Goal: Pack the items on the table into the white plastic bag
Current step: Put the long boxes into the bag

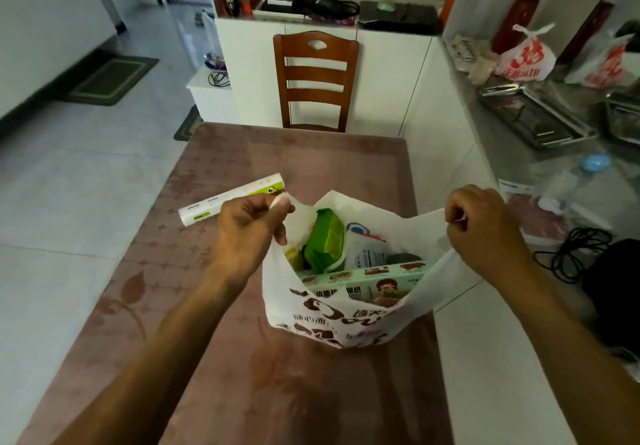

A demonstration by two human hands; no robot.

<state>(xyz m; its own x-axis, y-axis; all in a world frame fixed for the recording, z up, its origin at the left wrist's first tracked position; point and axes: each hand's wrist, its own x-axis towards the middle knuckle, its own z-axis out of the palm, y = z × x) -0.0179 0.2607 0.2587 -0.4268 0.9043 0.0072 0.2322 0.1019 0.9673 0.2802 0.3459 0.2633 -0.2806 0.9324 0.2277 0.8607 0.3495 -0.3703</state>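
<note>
The white plastic bag [322,323] with dark printed lettering stands on the brown table [242,375], its mouth held wide. My left hand [247,233] pinches the bag's left handle, and my right hand [485,226] pinches the right handle. Inside the bag I see a green packet [325,243], a pale green box [367,280] with a printed figure, a grey-white pouch [367,254] and something yellow at the left. A long white and green box [228,198] lies on the table behind my left hand, outside the bag.
A wooden chair [315,81] stands at the table's far end before a white cabinet. To the right runs a counter with metal trays [533,119], red-printed bags [526,56], a black cable [571,254] and a black object.
</note>
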